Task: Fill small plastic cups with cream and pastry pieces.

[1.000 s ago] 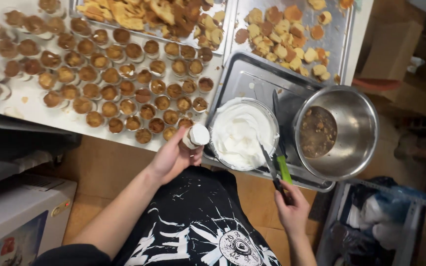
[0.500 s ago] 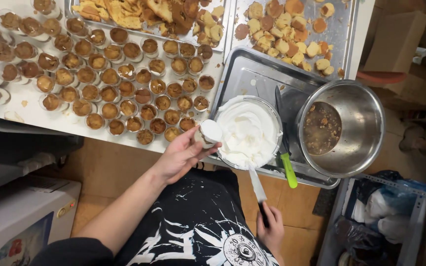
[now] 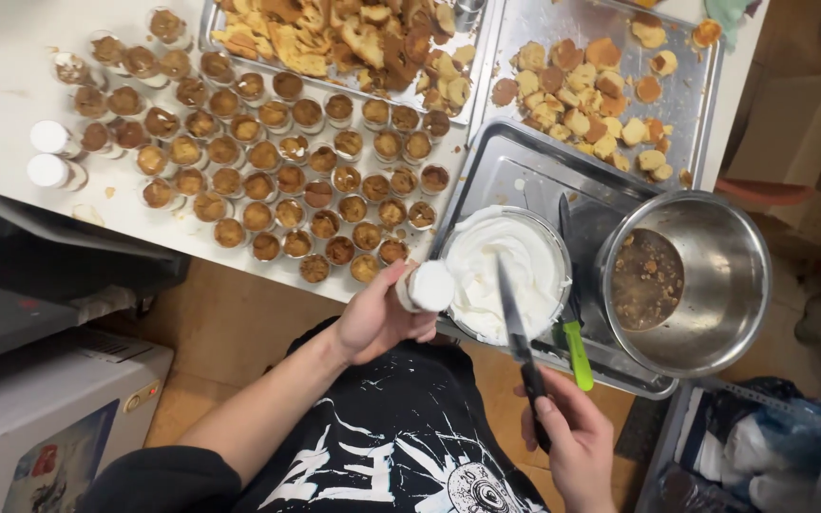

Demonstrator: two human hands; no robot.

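My left hand [image 3: 377, 321] grips a small cream-topped cup [image 3: 427, 286], held just beside the rim of the cream bowl [image 3: 510, 271]. My right hand [image 3: 572, 445] is closed on the dark handle of a knife [image 3: 515, 328], blade tip in the white cream. The bowl sits on a metal tray [image 3: 505, 171], near a steel pot [image 3: 705, 275]. A green-handled tool [image 3: 577, 353] lies between them. Rows of filled cups [image 3: 268, 180] stand on the table [image 3: 2, 85].
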